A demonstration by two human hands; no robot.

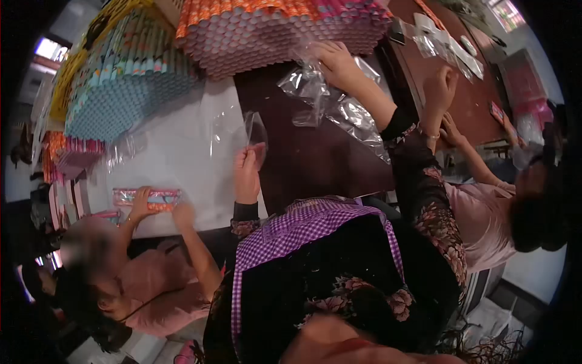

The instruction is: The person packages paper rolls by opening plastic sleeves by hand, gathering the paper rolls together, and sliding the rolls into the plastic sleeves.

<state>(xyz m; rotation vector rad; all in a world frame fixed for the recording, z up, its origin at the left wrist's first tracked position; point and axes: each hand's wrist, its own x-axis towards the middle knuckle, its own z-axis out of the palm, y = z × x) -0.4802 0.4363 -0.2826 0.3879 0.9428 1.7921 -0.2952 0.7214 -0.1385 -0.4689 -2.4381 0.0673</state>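
Note:
My left hand (247,176) is closed on a small clear plastic bag (254,126), which stands up above the fingers. Something pinkish shows by the fingers, too unclear to name. My right hand (337,65) reaches forward to the stack of orange patterned tubes (273,39). Its fingers are bent onto clear plastic bags (310,57) at the front of that stack, with the fingertips partly hidden. More crinkled clear bags (357,121) lie loose on the dark table (291,161) under my right forearm.
Blue patterned tubes (127,100) are stacked at the far left beside yellow mesh (63,91). On the left, a co-worker's hands handle a wrapped pack (147,199) on the white sheet (182,139). Other people's hands (441,97) are over the brown table (418,67) on the right.

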